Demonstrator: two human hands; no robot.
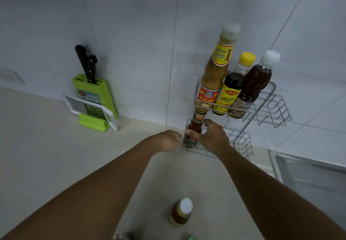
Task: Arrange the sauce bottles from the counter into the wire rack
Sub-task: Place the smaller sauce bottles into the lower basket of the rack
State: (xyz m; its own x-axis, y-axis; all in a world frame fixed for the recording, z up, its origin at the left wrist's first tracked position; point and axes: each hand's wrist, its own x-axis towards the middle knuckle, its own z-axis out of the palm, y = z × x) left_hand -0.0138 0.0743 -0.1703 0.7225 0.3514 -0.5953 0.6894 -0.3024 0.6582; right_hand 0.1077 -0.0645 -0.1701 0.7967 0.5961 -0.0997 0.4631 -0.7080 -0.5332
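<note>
The pale counter (56, 155) met a white tiled wall (140, 42). The right hand (211, 136) was wrapped around a red sauce bottle (193, 129) in the wire rack (269, 108), bottom shelf. The left hand (168, 140) touched the rack, fingers curled. A big "1" showed on the tallest bottle (217, 71) up top. Another bottle (180, 212) waited on the counter near a green knife block (93, 93).

A green knife block (97, 97) stood at the back edge of the counter (46, 146), leaning against the white tiled wall (131, 33), with two black-handled knives (87, 65) sticking up out of its top. A white-framed grater (91, 109) rested tilted across the block's front, its lower end near the block's green foot. At the counter's right edge, part of a steel sink (309, 172) showed, its rim running toward the wall.
</note>
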